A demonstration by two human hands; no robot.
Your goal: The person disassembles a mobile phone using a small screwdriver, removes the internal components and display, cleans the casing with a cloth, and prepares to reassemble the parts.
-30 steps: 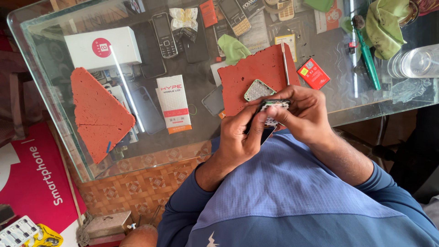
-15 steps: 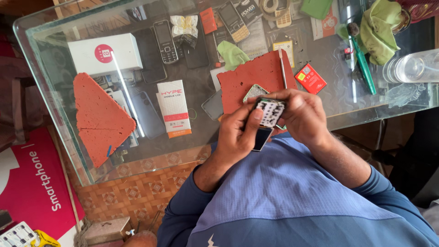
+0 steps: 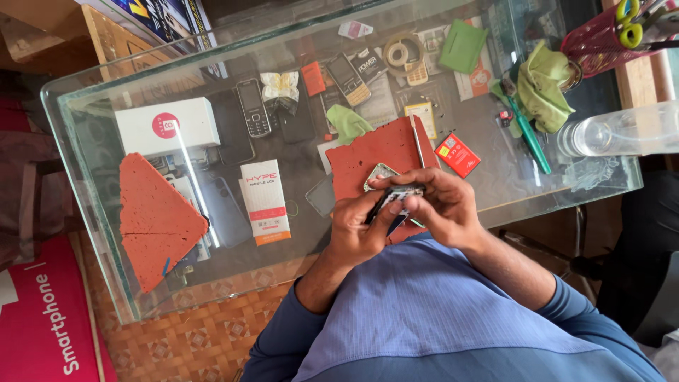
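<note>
Both of my hands hold one small dark keypad phone (image 3: 393,200) above the near edge of a glass table (image 3: 85,212). My left hand (image 3: 357,226) grips its lower end from below, thumb on its face. Over its upper end close the fingers of my right hand (image 3: 442,209). The phone is turned edge-on, so little of its face shows. Under my hands lies a red-brown rubber mat (image 3: 378,159) with a small loose phone part (image 3: 380,173) on it.
The glass top carries a white box (image 3: 167,125), a triangular red mat (image 3: 155,216), a white and red carton (image 3: 264,201), several keypad phones, a green cloth (image 3: 543,92), a green tool (image 3: 529,138), a clear bottle (image 3: 622,131) and a red basket (image 3: 601,39).
The phone, held face-up with its keypad showing half a second ago, is now turned edge-on between my hands. The camera view has shifted slightly.
</note>
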